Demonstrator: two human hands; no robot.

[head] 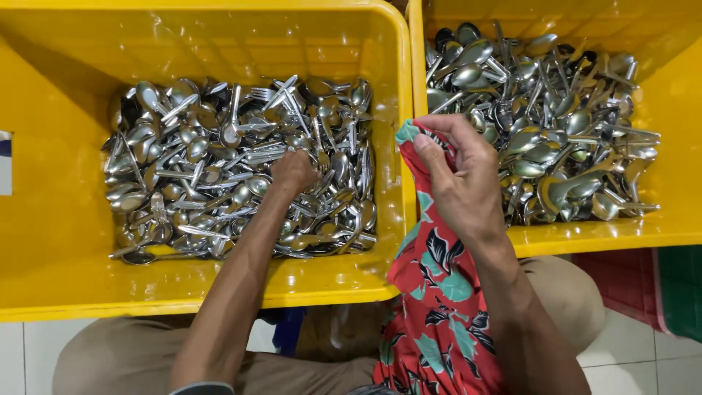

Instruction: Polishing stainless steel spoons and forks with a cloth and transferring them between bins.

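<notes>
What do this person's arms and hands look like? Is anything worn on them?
Both forearms are bare to the elbow. The left hand and right hand show no gloves, rings or watch. A grey sleeve edge shows on the left arm.

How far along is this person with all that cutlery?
Hard to say exactly. Done so far, it seems: the right crate already holds a heap of spoons. In hand: the left hand digs into the cutlery pile in the left crate, while the right hand grips a red floral cloth. Left: that whole left pile, still large.
</notes>
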